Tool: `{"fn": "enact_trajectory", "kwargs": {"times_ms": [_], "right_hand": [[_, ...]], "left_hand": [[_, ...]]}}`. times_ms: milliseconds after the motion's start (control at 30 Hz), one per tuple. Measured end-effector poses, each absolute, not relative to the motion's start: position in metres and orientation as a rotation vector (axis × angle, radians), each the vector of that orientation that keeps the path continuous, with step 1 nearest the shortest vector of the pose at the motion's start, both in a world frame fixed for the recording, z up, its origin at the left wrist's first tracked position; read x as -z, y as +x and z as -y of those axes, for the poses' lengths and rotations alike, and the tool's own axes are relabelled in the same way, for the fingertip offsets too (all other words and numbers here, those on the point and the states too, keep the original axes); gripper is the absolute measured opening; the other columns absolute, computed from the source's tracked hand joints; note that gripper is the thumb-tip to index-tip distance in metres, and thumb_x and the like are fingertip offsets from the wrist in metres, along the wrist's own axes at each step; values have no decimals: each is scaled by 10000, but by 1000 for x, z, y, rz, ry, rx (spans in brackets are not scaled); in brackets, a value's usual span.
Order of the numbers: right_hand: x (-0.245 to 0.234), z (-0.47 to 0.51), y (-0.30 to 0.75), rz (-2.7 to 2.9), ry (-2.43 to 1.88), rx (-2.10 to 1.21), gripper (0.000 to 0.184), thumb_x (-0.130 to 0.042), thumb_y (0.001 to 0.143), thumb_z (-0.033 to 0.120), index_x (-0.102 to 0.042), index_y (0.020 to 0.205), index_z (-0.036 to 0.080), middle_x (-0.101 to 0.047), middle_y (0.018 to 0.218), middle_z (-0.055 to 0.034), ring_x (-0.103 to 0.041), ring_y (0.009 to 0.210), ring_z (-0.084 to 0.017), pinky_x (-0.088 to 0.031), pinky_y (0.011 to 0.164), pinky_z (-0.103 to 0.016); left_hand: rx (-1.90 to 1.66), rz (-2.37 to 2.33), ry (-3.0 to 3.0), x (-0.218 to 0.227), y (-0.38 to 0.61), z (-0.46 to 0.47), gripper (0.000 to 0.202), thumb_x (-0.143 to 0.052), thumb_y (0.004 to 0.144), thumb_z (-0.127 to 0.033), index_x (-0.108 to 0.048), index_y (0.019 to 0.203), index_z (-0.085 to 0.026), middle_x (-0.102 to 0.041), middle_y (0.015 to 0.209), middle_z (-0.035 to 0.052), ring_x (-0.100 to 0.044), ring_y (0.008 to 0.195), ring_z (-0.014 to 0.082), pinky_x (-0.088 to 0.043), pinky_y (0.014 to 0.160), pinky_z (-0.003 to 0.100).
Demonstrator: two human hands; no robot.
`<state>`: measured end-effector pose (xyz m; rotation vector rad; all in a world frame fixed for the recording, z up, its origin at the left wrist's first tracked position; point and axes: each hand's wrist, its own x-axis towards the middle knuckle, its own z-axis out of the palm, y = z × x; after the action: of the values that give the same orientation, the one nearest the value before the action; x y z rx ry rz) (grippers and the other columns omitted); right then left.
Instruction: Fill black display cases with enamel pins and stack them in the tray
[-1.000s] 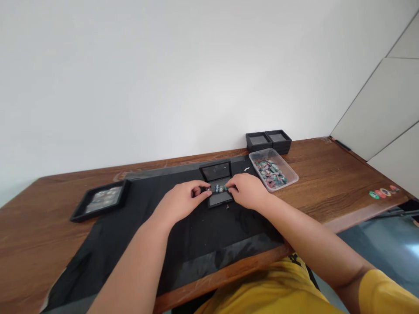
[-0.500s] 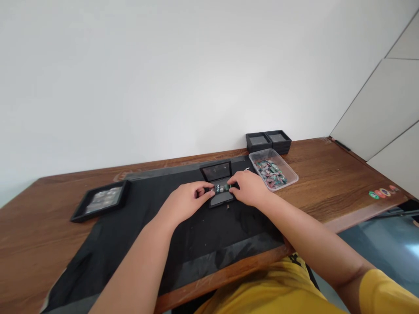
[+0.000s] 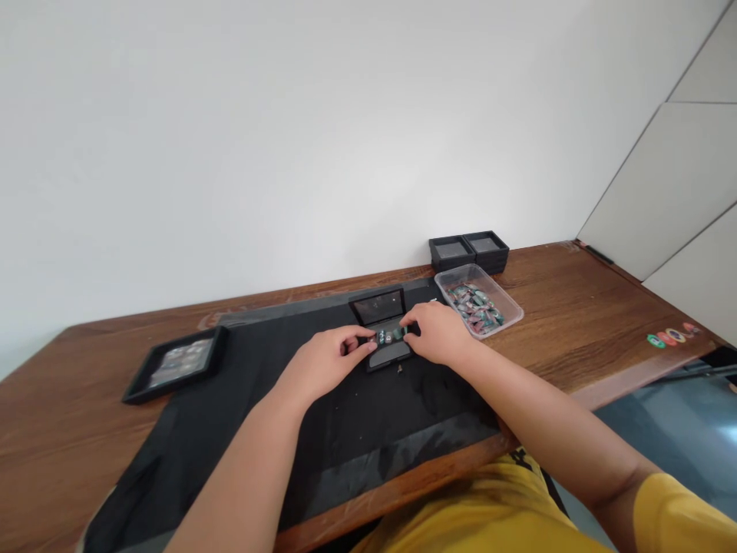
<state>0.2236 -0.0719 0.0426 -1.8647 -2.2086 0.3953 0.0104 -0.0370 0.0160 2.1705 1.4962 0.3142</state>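
A plain white wall (image 3: 288, 138) is seen behind a brown wood-grain table (image 3: 564, 299). Much of the tabletop is covered by a black, matt sheet (image 3: 236, 461). On the left, a black rectangular tray with a raised rim (image 3: 214, 353) is set partly over the sheet's edge; pale small pieces are held in it, too blurred to identify. To the right, a clear plastic rectangular tub (image 3: 512, 311) is filled with a loose heap of shiny green and pink pieces. Behind it, two stacks of square black trays (image 3: 452, 263) are placed side by side against the wall.

At centre, a small black hinged box (image 3: 390, 353) is rested on the sheet, its lid raised. Across it is laid a short row of shiny green-and-silver pieces (image 3: 385, 336). The row is flanked by the left hand (image 3: 328, 357) and the right hand (image 3: 437, 332), thumb and fingers curved towards its ends; whether either end is pinched cannot be told. Four round coloured stickers (image 3: 656, 340) are seen near the table's right edge.
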Motion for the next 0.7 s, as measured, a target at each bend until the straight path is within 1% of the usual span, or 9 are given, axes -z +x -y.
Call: {"fn": "enact_trajectory", "kwargs": {"times_ms": [167,333,433,700], "right_hand": [[-47,75,223,2177,-1937,-408,298,-656,876,245,-736,1162,222,-730,1226,-46,-630,1169,-240,-467,993,-333],[-48,76,221,2192,-2011,-401,314,-657,896,297,-726,1194,229,-730,1233,-62,-629,1185,-259,-474,992,-359],[-48,76,221,2200,-2017,-407,318,-649,902,296,-722,1204,233,-723,1249,-64,-623,1195,-256,-471,1000,-359],[-46,75,221,2230,-1978,-359,289,-642,915,281,-733,1179,206,-727,1234,-68,-618,1185,-254,-465,990,-347]], "left_hand": [[-328,-1468,2175,-16,10,37,487,-503,856,-618,-759,1083,-271,-642,713,-5,-559,610,173,-377,565,277],[-326,-1484,2174,-17,10,37,501,-503,848,-628,-765,1076,-267,-652,720,4,-570,624,182,-383,565,278],[-334,-1495,2165,-17,11,37,495,-515,838,-627,-772,1062,-268,-656,722,6,-570,623,184,-384,563,282],[-350,-1497,2179,-19,13,38,479,-512,839,-601,-771,1057,-261,-646,689,-1,-563,610,183,-385,568,283]]}}
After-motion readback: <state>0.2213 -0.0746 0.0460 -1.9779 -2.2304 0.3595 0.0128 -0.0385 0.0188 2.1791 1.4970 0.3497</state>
